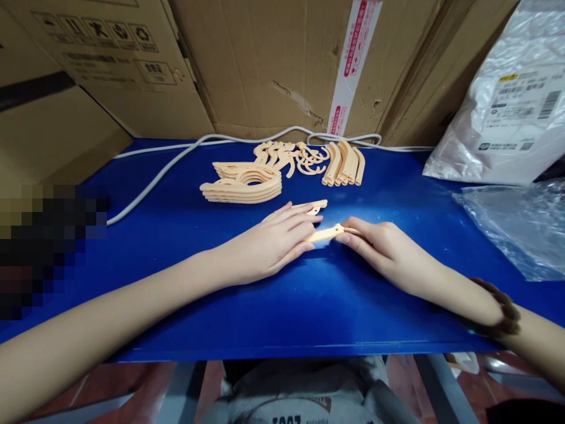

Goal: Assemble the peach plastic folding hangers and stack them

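Beneath my left hand (286, 235) lies a cream plastic hanger piece (324, 234), pressed to the blue table with the fingers wrapped over it. Much of the piece is covered by that hand; one end shows past the thumb and another bar of it above the fingertips. My right hand (375, 244) pinches a thin curved cream part (351, 229), which looks like a hook, against the hanger piece's right end. Whether the two are joined cannot be made out. Just beyond the hands is a stack of cream hanger bodies (247, 191).
Behind lie loose wavy cream parts (273, 153), thin curved hooks (311, 159) and a row of bent arms (344, 165). A white cable (168, 168) runs along the back before cardboard boxes (265, 70). At right are a white parcel bag (503, 118) and clear plastic film (525, 224).
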The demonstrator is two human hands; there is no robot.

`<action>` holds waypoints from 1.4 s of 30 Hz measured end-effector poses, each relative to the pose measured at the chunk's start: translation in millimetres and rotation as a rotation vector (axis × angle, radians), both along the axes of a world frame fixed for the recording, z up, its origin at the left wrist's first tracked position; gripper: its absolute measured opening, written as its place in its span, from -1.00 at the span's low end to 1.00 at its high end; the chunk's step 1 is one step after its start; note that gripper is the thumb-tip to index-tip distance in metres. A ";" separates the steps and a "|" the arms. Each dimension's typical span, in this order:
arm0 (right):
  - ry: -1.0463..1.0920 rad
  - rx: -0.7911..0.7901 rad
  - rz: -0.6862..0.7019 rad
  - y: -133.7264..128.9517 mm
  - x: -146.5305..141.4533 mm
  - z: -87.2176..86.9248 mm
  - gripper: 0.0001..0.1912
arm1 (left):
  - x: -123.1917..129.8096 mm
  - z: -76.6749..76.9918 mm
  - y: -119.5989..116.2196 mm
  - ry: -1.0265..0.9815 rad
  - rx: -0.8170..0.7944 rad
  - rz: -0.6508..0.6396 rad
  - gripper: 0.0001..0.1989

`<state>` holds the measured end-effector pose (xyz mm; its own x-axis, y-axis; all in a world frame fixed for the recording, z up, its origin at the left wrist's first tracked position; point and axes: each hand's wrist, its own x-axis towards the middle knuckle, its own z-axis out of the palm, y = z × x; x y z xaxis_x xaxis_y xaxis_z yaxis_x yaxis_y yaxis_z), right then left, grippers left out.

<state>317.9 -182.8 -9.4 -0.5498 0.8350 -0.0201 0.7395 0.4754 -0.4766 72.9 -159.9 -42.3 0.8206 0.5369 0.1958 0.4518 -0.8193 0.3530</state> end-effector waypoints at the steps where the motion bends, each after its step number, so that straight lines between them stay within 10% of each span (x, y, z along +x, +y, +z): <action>1: -0.022 0.009 -0.003 0.1 0.1 -0.3 -0.63 | -0.3 0.0 0.1 -0.001 0.001 -0.001 -0.66; 29: -0.441 0.745 0.118 -4.5 4.2 -11.2 -0.57 | -4.1 1.2 2.2 0.031 0.008 -0.028 -0.65; 42: -0.345 0.539 0.119 -1.7 6.5 -11.4 -0.52 | -5.3 0.4 2.0 0.026 0.032 -0.044 -0.64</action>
